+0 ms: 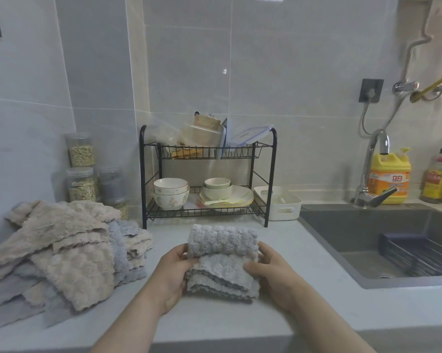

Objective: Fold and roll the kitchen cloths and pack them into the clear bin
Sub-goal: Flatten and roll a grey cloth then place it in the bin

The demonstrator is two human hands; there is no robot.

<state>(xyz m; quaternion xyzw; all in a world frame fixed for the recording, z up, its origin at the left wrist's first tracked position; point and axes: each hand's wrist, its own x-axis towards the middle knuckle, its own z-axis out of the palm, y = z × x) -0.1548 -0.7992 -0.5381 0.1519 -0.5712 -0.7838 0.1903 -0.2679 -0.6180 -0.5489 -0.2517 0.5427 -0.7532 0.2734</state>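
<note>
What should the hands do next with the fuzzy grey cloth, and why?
Probably turn the roll a bit further toward the person. The grey cloth is rolled only at its far end, and a flat folded part lies unrolled below it. The left hand and right hand each grip one end, well placed to turn it.

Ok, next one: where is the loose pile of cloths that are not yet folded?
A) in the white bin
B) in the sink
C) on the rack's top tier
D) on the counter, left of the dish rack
D: the pile of beige and grey cloths lies on the counter left of the black dish rack; the left hand and right hand grip one grey cloth in front.
</note>
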